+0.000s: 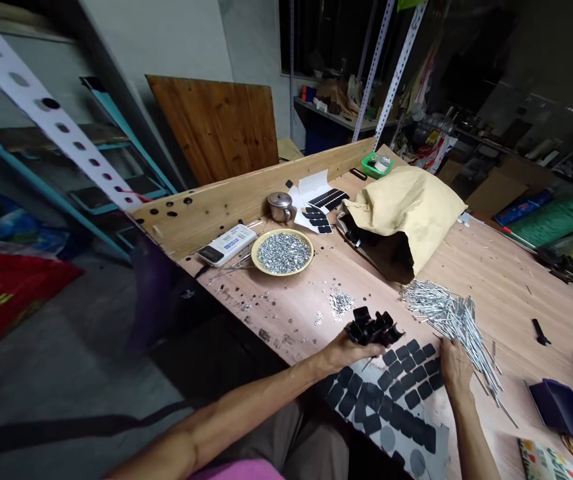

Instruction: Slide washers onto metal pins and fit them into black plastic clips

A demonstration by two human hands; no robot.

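My left hand is closed round a cluster of black curved plastic parts, held above the near edge of the bench. A thin rod end pokes out below it. My right hand rests at the near left side of a pile of thin metal rods, its fingers curled against them. What lies between those fingertips is hidden. Between and below the hands, rows of black rounded pads lie on a grey sheet. Beyond my left hand is a small heap of metal washers.
A yellow bowl of small metal pieces stands beside a white device and a metal pot. An open brown paper bag lies mid-bench. A dark blue box-shaped thing sits at right. A wooden board edges the bench.
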